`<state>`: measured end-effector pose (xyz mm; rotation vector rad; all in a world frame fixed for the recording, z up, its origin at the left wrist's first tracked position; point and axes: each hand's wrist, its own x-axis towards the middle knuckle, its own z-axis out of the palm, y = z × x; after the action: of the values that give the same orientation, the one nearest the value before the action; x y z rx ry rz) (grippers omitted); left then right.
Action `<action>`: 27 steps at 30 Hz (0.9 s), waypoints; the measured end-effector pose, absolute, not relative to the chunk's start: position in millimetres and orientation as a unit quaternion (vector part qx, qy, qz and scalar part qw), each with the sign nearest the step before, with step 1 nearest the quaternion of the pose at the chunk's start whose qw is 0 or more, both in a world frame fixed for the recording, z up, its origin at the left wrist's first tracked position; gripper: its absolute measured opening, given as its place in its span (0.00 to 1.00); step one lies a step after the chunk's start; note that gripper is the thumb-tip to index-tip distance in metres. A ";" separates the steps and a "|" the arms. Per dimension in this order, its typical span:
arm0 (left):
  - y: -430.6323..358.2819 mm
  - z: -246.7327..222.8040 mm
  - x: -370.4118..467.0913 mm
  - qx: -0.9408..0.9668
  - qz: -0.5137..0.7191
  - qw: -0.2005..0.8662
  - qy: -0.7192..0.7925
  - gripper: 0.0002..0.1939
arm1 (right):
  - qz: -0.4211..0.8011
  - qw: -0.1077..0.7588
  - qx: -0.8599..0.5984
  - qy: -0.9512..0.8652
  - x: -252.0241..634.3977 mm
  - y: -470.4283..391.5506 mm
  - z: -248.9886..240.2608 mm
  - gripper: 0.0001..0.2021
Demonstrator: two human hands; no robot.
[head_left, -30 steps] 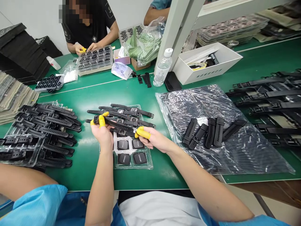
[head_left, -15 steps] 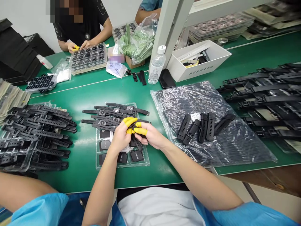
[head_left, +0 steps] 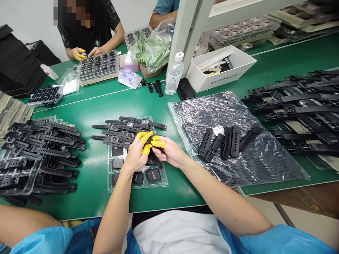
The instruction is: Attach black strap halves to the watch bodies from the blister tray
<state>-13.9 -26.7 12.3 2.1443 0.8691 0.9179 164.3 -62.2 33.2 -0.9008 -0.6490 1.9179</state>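
Note:
My left hand (head_left: pixel 138 151) and my right hand (head_left: pixel 168 151) meet over a clear plastic tray (head_left: pixel 164 178), yellow covers on several fingertips. Both are closed on one black watch, mostly hidden by the fingers; its black strap (head_left: pixel 156 159) hangs down below them. Watches with black straps (head_left: pixel 116 133) lie across the back of the tray. Square black watch pieces (head_left: pixel 153 175) sit in the front compartments.
Watches on trays (head_left: pixel 53 141) are piled at the left. Loose straps (head_left: pixel 235 141) lie on a plastic bag (head_left: pixel 265 169) at the right. Behind stand a bottle (head_left: pixel 174 74), a phone (head_left: pixel 186 89) and a white box (head_left: pixel 225 79). A person (head_left: pixel 90 35) works across the table.
My hands keep hold of the watch, with the fingers slightly shifted around it. The view has shifted a little. Across the table, the person's yellow-tipped hand has moved a little left.

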 end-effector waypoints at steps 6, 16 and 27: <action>-26.7 15.1 -16.2 0.832 0.332 0.303 0.325 0.22 | 0.767 0.447 -0.378 -0.263 164.6 -61.1 30.8 0.17; -23.8 20.8 -20.3 0.865 0.290 0.260 0.318 0.21 | 0.762 0.421 -0.397 -0.291 166.0 -60.2 23.9 0.15; -18.2 18.4 -20.8 0.743 0.446 0.298 0.400 0.19 | 0.548 0.484 -0.454 -0.509 164.3 -59.2 21.4 0.18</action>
<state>-20.8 -18.2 18.4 1.9750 1.0634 1.1857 164.3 -59.2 21.4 -1.1064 -1.2384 1.3341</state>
